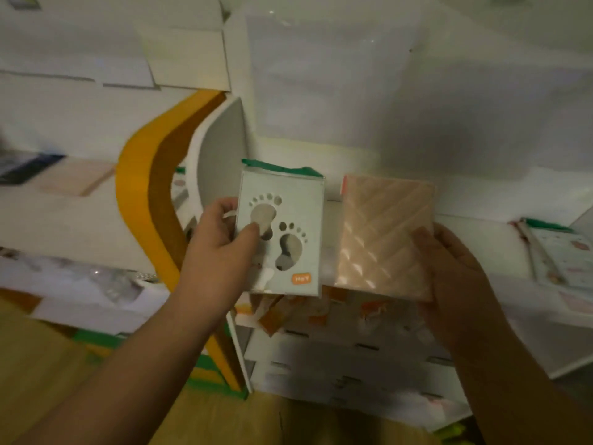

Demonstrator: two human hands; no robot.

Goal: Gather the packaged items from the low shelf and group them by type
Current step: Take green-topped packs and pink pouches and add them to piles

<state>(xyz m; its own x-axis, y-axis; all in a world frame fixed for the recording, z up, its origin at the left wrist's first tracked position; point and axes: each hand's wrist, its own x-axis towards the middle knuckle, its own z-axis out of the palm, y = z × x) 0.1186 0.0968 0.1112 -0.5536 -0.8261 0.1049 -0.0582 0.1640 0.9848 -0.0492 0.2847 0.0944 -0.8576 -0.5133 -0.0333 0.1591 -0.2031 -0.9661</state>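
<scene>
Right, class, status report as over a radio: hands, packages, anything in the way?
Left hand gripping footprint package. Right hand gripping peach package. Both lifted off the shelf, side by side. Nothing blocking.

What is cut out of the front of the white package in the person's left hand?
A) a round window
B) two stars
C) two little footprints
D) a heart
C: the white package, held by the left hand, has two foot-shaped cutouts with rows of toe holes on its front.
</scene>
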